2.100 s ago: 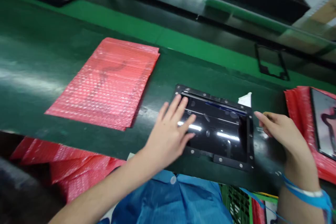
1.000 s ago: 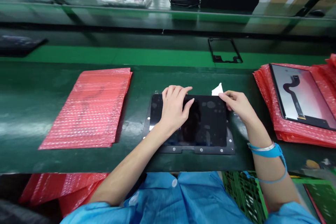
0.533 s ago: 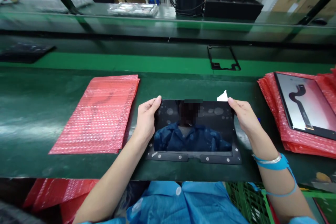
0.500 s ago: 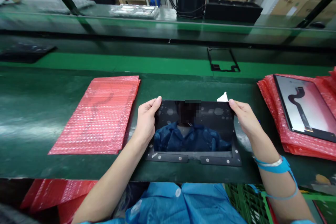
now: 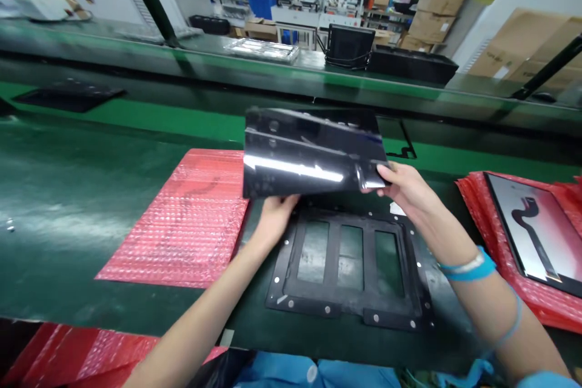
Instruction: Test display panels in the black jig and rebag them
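Observation:
A glossy black display panel is raised and tilted above the work surface, with a bright streak of light reflected across it. My right hand pinches its lower right corner, thumb on the front. At the lower edge, left of the middle, my left hand has its fingers closed against the panel, their tips partly hidden behind it. Below lies a black frame fixture with three rectangular openings and silvery round dots around its border. The panel overlaps the fixture's far edge in view.
A pink bubble-wrap pouch lies on the left of the green bench. On the right, another display panel with a ribbon cable rests on red bubble wrap. A thin black frame sits behind the raised panel.
The display panel has been lifted off the fixture, away from me, uncovering its openings. My left hand has shifted from the panel's corner along its edge. The head view has tilted upward.

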The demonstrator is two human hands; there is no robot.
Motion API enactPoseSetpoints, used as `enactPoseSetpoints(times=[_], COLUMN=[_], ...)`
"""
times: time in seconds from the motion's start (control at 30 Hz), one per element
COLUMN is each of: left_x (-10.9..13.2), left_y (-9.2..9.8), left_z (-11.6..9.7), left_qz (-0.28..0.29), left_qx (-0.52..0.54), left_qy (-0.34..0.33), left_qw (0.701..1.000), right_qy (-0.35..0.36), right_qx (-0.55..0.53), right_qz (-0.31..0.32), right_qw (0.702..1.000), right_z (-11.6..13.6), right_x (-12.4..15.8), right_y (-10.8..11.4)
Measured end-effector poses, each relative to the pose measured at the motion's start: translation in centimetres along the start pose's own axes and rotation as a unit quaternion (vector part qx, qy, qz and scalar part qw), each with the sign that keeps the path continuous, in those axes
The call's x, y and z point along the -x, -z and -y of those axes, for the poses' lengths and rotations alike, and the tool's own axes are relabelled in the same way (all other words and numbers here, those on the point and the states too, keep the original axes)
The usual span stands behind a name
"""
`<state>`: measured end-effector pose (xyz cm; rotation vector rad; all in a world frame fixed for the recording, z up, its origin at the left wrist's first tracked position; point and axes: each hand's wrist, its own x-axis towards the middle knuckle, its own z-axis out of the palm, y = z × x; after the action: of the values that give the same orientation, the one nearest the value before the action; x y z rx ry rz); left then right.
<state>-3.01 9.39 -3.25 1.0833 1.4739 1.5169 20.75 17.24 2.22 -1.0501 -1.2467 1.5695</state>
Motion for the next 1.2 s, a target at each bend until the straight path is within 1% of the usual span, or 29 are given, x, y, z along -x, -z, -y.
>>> enactPoseSetpoints(times=[0.07, 0.1, 0.17, 0.27, 0.33, 0.4, 0.47, 0.53, 0.6, 0.63, 0.7, 0.77, 0.83, 0.9, 0.93, 1.0, 1.07, 1.13, 1.17, 1.2], left_x=[0.5, 0.7, 1.0, 0.9, 0.8, 0.7, 0.7, 0.8, 0.8, 0.8, 0.7, 0.6, 0.6, 0.7, 0.7, 0.7, 0.4, -0.2, -0.6, -1.0], left_y=[-0.7, -0.9, -1.1, -0.7, -0.4, -0.2, -0.1, -0.2, -0.3, -0.3, -0.3, -0.3, -0.3, -0.5, -0.5, -0.5, 0.1, 1.3, 2.2, 3.2], left_z=[0.6, 0.8, 1.3, 1.8, 2.1, 2.3, 2.4, 2.5, 2.5, 2.5, 2.5, 2.6, 2.6, 2.6, 2.4, 1.9, 1.0, 0.0, -0.5, -0.9], left_qz=[0.066, 0.099, 0.138, 0.147, 0.14, 0.136, 0.136, 0.136, 0.136, 0.136, 0.133, 0.129, 0.121, 0.112, 0.104, 0.085, 0.055, 0.013, -0.018, -0.055], left_qx=[-0.102, -0.157, -0.251, -0.37, -0.426, -0.463, -0.484, -0.495, -0.5, -0.502, -0.503, -0.503, -0.502, -0.499, -0.496, -0.489, -0.484, -0.484, -0.485, -0.486], left_qy=[-0.055, -0.081, -0.118, -0.149, -0.161, -0.169, -0.175, -0.177, -0.176, -0.175, -0.172, -0.169, -0.169, -0.172, -0.175, -0.181, -0.184, -0.179, -0.171, -0.159], left_qw=[0.991, 0.979, 0.951, 0.905, 0.879, 0.86, 0.847, 0.84, 0.837, 0.836, 0.837, 0.838, 0.839, 0.842, 0.844, 0.849, 0.854, 0.857, 0.857, 0.858], right_qy=[0.004, 0.003, -0.006, -0.032, -0.048, -0.058, -0.058, -0.049, -0.041, -0.041, -0.05, -0.062, -0.075, -0.084, -0.084, -0.071, -0.043, -0.001, 0.072, 0.127], right_qx=[-0.001, 0.002, 0.016, 0.068, 0.124, 0.197, 0.284, 0.375, 0.454, 0.485, 0.53, 0.554, 0.562, 0.554, 0.545, 0.523, 0.502, 0.496, 0.504, 0.518], right_qz=[-0.006, -0.011, -0.022, -0.046, -0.07, -0.105, -0.156, -0.209, -0.24, -0.245, -0.24, -0.233, -0.23, -0.222, -0.213, -0.181, -0.139, -0.1, -0.071, -0.038], right_qw=[1.0, 1.0, 1.0, 0.996, 0.989, 0.973, 0.944, 0.902, 0.857, 0.838, 0.812, 0.797, 0.791, 0.798, 0.806, 0.83, 0.853, 0.862, 0.858, 0.845], right_z=[0.6, 0.7, 0.4, -0.7, -1.5, -2.3, -2.8, -3.2, -3.5, -3.6, -3.7, -3.4, -2.4, -0.9, -0.1, 1.2, 1.8, 1.3, 0.7, 0.0], right_x=[-4.0, -6.0, -9.5, -13.3, -14.7, -15.5, -15.9, -16.0, -16.0, -16.0, -16.0, -16.2, -16.2, -15.7, -15.0, -12.7, -8.7, -3.2, -0.2, 2.9], right_y=[-2.2, -3.4, -5.6, -7.8, -8.3, -7.8, -6.4, -4.8, -3.3, -2.8, -2.0, -1.4, -0.5, 0.7, 1.4, 2.8, 3.9, 4.8, 5.3, 5.8])
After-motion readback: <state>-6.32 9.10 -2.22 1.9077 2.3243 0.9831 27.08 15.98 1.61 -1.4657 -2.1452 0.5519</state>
